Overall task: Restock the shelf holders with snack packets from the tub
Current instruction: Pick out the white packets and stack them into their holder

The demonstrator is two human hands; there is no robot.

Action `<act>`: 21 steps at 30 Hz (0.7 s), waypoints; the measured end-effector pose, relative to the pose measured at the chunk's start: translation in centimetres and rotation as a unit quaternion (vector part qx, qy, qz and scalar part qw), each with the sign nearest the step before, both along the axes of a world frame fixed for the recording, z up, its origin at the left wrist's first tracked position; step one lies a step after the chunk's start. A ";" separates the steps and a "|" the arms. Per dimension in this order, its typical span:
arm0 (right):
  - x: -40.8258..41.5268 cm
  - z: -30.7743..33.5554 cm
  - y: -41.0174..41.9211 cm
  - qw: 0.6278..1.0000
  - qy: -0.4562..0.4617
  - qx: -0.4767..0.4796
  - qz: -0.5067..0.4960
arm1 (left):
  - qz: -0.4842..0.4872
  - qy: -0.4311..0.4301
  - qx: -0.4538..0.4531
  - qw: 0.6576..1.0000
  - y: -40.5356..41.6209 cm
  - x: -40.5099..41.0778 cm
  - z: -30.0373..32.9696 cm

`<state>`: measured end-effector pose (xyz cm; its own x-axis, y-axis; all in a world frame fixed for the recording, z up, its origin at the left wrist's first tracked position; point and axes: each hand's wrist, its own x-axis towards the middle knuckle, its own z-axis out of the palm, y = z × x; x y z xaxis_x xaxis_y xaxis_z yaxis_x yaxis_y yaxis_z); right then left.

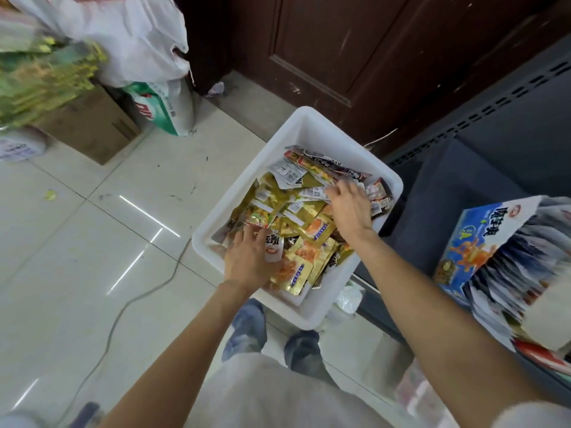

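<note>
Both my hands are down in the one white tub (312, 125), which sits on the tiled floor (77, 236) at about 12 o'clock from my two shoes (247, 329).

My left hand (250, 261) is at the tub's 7 o'clock corner, fingers bent onto the heap, with one white packet (273, 247) lying against my thumb side; I cannot tell whether I truly grip it or only press on it. My right hand (350, 208) is at the tub's 2 o'clock side, fingers spread and lying on the packets (296, 211), holding nothing that I can see.

The packets are too many and too overlapped to count: mostly gold ones in the middle and near end, several orange-printed gold ones between my two hands, a few white backs with barcodes, and some dark and red ones at the far end under my right fingers.

At 3 o'clock, one blue box (469, 239) stands on the dark shelf (509, 143), packed with upright packets, more than I can count. At 10 o'clock are one cardboard box (92, 128), one white plastic bag (123, 35) and one green-and-white sack (163, 109). One grey cable (123, 307) runs over the floor at 9 o'clock. Behind the tub stands one dark wooden door (340, 44).
</note>
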<state>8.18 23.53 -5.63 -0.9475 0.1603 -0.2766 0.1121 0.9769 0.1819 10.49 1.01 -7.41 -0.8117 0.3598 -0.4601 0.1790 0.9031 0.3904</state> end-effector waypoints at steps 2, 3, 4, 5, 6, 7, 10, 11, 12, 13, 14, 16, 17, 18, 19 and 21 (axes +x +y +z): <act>0.1 -0.1 0.3 1.000 -0.005 0.006 0.012 | 0.005 0.011 0.018 1.000 -0.1 -0.1 0.2; 0.3 0.0 0.3 1.000 -0.009 0.002 0.013 | 0.015 0.020 0.035 0.999 -0.2 -0.3 0.4; 0.4 0.1 0.2 1.000 -0.011 -0.004 0.012 | 0.025 0.036 0.056 0.997 -0.1 -0.6 0.6; 0.7 0.2 0.1 1.000 -0.013 -0.009 0.014 | 0.029 0.062 0.078 0.995 0.0 -1.0 0.9; 0.9 0.3 -0.2 1.000 -0.013 -0.017 0.016 | 0.024 0.097 0.103 0.990 0.3 -1.7 1.1; 1.1 0.4 -0.5 0.999 -0.013 -0.030 0.015 | 0.016 0.133 0.132 0.982 0.6 -2.6 1.4; 1.5 0.9 -1.1 0.999 -0.008 -0.045 0.006 | -0.022 0.204 0.183 0.961 2.9 -6.8 1.7; 1.7 1.0 -1.3 0.999 -0.012 -0.036 0.011 | -0.037 0.205 0.171 0.963 3.9 -8.3 1.7; 1.9 1.2 -1.4 0.999 -0.020 -0.030 0.017 | -0.056 0.189 0.149 0.969 5.0 -9.6 1.6; 2.0 1.2 -1.6 0.999 -0.022 -0.028 0.023 | -0.076 0.161 0.121 0.976 6.1 -10.7 1.4; 2.3 1.2 -1.7 0.999 -0.023 -0.025 0.028 | -0.099 0.135 0.085 0.982 7.0 -11.4 1.0; 2.7 1.7 -2.0 0.999 -0.013 -0.025 0.029 | -0.148 0.120 -0.001 0.982 8.1 -11.8 -0.1; 2.9 2.2 -2.0 0.999 -0.001 -0.027 0.027 | -0.163 0.130 -0.032 0.977 8.1 -11.6 -0.4; 3.1 2.8 -2.1 0.999 0.020 -0.035 0.022 | -0.163 0.144 -0.047 0.975 7.8 -11.4 -0.6; 3.4 3.5 -2.1 0.997 0.058 -0.057 0.006 | -0.155 0.160 -0.046 0.974 7.5 -11.1 -0.6; 4.3 4.6 -1.9 0.981 0.140 -0.110 -0.072 | -0.139 0.184 -0.013 0.973 6.9 -10.4 -0.3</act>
<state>12.48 21.58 -1.00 -0.9631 0.2640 -0.0517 0.2677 0.9594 -0.0889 0.12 7.89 -7.73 -0.7966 0.5803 -0.1691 0.5403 0.8091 0.2312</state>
